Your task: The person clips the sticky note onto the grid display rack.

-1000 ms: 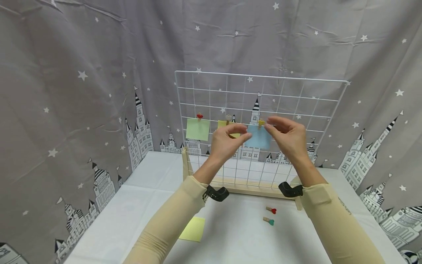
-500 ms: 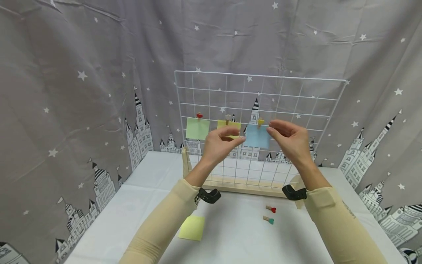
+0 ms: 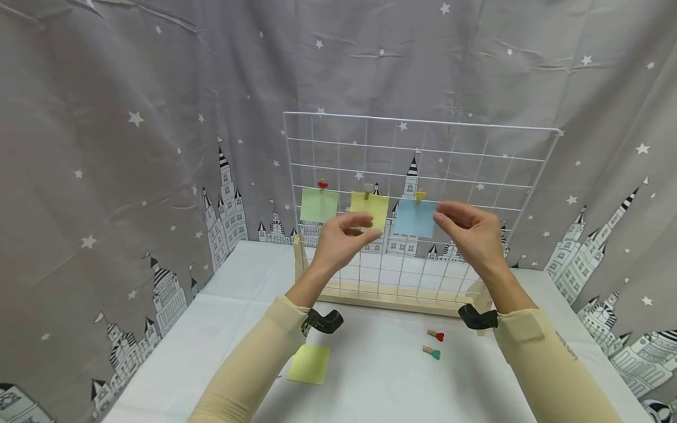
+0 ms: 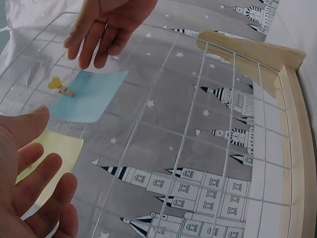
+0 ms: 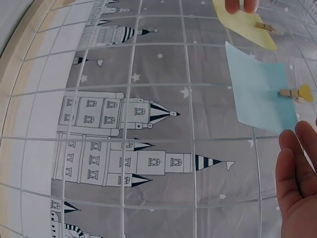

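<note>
A blue sticky note (image 3: 415,220) hangs on the white wire grid (image 3: 423,123) from a small clothespin with a yellow heart (image 3: 420,195). My right hand (image 3: 476,235) is at the note's right edge, fingers loosely bent with nothing between them. My left hand (image 3: 341,241) is in front of the yellow note (image 3: 376,205), thumb and fingers apart and holding nothing. That yellow note hangs from a clothespin with a pale heart (image 3: 367,188). Farther left, a green note (image 3: 319,205) is clipped by a red-heart clothespin (image 3: 322,184). In the left wrist view the blue note (image 4: 91,96) tilts slightly off the wires.
The grid stands in a wooden base (image 3: 391,299) on a white table (image 3: 381,376). In front of it lie a red-heart clothespin (image 3: 436,335) and a green-heart clothespin (image 3: 431,352). A yellow note pad (image 3: 309,364) lies near my left forearm. A grey curtain (image 3: 132,176) hangs behind.
Both hands have drawn away from the blue note. The left moved left and down, in front of the yellow note; the right shifted slightly right and down. The blue note stays clipped to the grid.
</note>
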Demonstrator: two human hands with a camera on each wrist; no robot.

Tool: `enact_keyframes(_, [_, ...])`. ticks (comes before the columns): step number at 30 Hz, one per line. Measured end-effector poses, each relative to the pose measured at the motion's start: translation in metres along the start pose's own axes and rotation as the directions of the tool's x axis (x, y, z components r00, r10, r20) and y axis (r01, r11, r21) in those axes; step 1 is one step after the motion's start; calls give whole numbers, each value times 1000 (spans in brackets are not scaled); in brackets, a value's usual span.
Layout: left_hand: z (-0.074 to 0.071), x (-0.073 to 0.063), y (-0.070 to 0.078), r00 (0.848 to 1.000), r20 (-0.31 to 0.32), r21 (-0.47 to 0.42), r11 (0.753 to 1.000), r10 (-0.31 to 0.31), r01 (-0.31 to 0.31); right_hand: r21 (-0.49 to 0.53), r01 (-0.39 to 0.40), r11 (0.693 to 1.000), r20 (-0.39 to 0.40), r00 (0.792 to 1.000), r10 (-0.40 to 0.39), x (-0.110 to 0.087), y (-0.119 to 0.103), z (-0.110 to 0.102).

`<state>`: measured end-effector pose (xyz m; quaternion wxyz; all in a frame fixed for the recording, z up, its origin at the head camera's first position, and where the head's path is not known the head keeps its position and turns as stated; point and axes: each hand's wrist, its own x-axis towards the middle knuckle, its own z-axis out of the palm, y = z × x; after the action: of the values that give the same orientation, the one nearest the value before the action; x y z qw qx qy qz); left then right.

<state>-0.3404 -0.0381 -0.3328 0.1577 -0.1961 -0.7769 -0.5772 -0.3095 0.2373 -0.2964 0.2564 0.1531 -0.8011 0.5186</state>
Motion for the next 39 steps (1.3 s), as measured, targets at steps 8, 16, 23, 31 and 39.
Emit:
enact_keyframes(8, [-11, -9, -10, 1000, -2, 16, 1000, -27, 27, 7, -7, 1000, 8, 1000, 7, -8, 6, -1])
enact_keyframes(16, [-25, -24, -28, 999, -24, 53, 998, -34, 35, -40, -29, 999, 11, 1000, 29, -21, 18, -4])
enact_keyframes(23, [-33, -35, -38, 996, -37, 81, 993, -78, 80, -79, -83, 993, 16, 996, 84, -34, 30, -8])
enact_keyframes(31, [-41, -51, -47, 991, -56, 111, 985, -124, 130, -87, -115, 990, 15, 993, 117, -49, 44, -8])
enact_keyframes(39, [-50, -67, -61, 985, -73, 123, 978, -159, 167, -113, -177, 978, -3, 984, 177, -64, 58, -12])
